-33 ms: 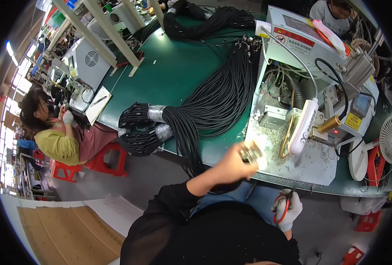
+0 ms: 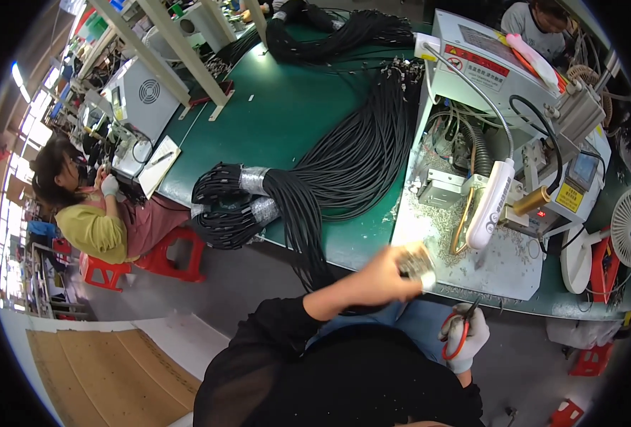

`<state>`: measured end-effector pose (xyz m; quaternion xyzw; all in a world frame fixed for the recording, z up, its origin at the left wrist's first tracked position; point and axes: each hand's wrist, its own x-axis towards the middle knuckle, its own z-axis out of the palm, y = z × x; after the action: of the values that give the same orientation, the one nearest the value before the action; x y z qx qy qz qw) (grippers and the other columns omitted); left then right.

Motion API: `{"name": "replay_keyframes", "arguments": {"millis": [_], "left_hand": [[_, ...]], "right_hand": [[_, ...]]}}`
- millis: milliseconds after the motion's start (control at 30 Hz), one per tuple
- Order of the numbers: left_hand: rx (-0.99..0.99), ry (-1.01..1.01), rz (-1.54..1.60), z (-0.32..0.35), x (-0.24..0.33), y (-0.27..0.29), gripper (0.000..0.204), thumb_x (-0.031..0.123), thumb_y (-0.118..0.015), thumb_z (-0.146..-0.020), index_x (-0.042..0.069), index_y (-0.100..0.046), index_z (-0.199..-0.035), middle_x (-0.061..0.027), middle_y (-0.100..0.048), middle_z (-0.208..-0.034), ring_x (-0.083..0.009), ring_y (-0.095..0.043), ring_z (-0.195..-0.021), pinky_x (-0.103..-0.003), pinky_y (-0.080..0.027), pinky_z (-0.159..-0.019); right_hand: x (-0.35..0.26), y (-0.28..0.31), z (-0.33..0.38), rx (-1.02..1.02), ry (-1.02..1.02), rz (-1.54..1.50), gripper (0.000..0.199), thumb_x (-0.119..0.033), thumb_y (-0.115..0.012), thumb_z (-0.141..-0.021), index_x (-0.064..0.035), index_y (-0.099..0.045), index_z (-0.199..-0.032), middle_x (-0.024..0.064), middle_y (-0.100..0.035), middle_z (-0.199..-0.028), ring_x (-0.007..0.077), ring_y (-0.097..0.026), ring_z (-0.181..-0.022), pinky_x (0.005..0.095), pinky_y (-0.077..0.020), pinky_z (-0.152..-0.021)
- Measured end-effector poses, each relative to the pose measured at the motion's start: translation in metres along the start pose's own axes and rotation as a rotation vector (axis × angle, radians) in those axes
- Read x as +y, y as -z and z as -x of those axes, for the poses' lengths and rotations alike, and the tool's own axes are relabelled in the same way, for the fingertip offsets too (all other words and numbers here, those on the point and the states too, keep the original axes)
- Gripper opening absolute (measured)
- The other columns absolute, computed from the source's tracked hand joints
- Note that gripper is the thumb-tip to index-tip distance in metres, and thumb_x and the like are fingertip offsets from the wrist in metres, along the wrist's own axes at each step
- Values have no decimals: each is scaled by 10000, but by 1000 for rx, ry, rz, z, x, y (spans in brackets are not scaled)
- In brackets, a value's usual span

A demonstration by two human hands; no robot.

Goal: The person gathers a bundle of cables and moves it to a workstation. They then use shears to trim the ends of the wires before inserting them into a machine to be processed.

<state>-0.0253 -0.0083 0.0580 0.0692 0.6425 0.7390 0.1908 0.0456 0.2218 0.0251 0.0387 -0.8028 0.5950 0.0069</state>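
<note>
Both hands grip: left hand [image 2: 390,274] holds a blurred metallic bundle [image 2: 416,265], gloved right hand [image 2: 465,334] holds half-hidden red-handled scissors [image 2: 460,333].

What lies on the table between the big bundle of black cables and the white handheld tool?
In the head view, between the black cable bundle and the white handheld tool sits a small grey metal block on a white plate strewn with fine scraps.

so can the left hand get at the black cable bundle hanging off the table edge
Probably yes. The left hand is raised just beside the black cable bundle, with nothing between them. But it already grips a small bunch of metal-tipped ends, so its fingers are not free.
</note>
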Motion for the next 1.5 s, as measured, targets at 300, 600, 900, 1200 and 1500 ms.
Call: {"name": "replay_keyframes", "arguments": {"millis": [300, 600, 900, 1200, 1500], "left_hand": [[418, -422, 138, -48, -20, 28, 225, 51, -613, -836, 15, -565, -1053, -12, -578, -727, -74, -539, -538, -233, -438, -440], [442, -376, 148, -75, -20, 22, 295, 39, -616, -844, -31, -568, -1126, -8, -578, -720, -76, -540, -500, -224, -440, -443], [446, -332, -22, -71, -9, 16, 294, -14, -593, -843, -42, -574, -1136, -12, -585, -737, -60, -523, -484, -227, -451, -458], [394, -367, 6, -71, -6, 23, 138, 24, -609, -859, -31, -582, -983, -22, -592, -721, -68, -533, -477, -227, -453, -458], [366, -351, 41, -73, -7, 31, 256, 53, -632, -855, -43, -581, -1087, -20, -599, -771, -71, -544, -489, -235, -470, -471]], "right_hand": [[-12, -2, -12, -32, 292, 62, 191, -47, -468, -839, 86, -541, -954, 42, -542, -526, 96, -511, -439, 224, -447, -487], [-7, -1, -3, -45, 386, 250, 171, 8, -498, -813, 89, -557, -952, 63, -574, -569, 110, -578, -490, 235, -472, -499], [-9, -9, 2, -44, 220, 60, 165, -11, -511, -821, 86, -561, -946, 66, -579, -582, 121, -598, -502, 236, -484, -515], [-6, -11, 0, -65, 238, 48, 177, -26, -515, -818, 83, -564, -949, 69, -581, -573, 122, -594, -496, 235, -477, -505], [-3, -12, -1, -83, 229, 54, 179, -28, -513, -814, 77, -567, -949, 68, -586, -561, 121, -594, -492, 233, -476, -508]]}}
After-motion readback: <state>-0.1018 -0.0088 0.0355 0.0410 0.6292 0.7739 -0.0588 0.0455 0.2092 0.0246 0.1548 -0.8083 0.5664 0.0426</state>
